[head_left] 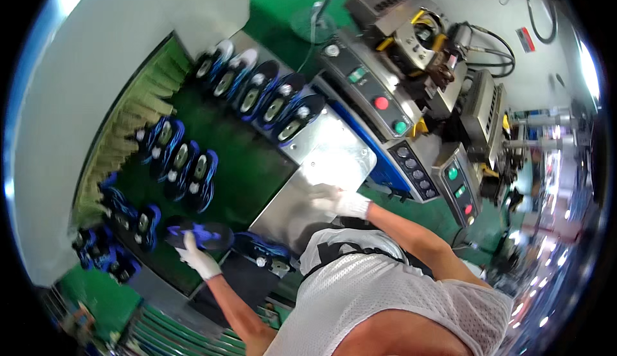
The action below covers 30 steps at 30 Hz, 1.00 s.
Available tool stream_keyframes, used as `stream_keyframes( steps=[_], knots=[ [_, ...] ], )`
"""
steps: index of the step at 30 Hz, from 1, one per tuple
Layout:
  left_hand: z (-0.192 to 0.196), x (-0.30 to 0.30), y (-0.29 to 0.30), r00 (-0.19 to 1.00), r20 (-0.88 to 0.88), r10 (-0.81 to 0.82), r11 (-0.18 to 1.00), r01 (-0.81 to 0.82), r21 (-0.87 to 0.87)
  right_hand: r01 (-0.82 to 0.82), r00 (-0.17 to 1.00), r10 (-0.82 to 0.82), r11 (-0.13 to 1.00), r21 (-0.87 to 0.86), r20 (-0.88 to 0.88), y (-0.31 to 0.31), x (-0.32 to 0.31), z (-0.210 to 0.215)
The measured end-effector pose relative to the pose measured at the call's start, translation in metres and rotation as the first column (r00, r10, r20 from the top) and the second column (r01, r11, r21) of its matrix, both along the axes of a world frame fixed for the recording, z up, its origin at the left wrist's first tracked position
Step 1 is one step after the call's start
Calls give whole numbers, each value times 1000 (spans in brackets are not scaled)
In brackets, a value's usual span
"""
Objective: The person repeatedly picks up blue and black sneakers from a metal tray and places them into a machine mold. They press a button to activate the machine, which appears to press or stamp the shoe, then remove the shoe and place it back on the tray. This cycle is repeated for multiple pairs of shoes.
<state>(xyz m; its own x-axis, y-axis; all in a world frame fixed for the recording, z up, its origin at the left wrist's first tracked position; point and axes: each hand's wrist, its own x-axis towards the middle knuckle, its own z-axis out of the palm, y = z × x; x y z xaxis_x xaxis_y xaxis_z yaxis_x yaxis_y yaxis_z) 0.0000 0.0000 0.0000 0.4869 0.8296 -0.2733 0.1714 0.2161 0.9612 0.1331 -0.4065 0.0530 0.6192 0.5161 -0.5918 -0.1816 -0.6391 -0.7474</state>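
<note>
My left hand (199, 259), in a white glove, grips a dark shoe (215, 235) with a purple-blue pattern on the face turned up. The thumb lies across it; the other fingers are mostly hidden. Just right of it, a blue-and-black shoe (257, 246) rests at the near edge of the bench. My right hand (337, 200), also gloved in white, is over the bare metal plate (289, 211) in front of my body. Its fingers stretch to the left, slightly blurred, with nothing visible in them.
On a green conveyor belt (257, 176) stand several blue-and-black shoes (182, 163) with pale oval inserts. More shoes (273, 102) line the far metal ledge. A fringed curtain (122, 124) hangs at the machine opening on the left. To the right stands a machine with control buttons (381, 103).
</note>
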Motion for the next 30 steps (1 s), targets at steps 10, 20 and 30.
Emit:
stream_keyframes(
  steps=[10,20,30],
  knots=[
    [200,123,-318,302,728,-616,289,946,-148,854,518,-68,96,511,-853,-104,-51,119],
    [227,372,-555,-73,214,-974,17,921,389,737,458,-534,-220,639,-711,-338,-35,157],
    [103,598,-716,291,-510,-810,-239,630,739,619,408,-553,-418,665,-727,-401,-17,214]
  ],
)
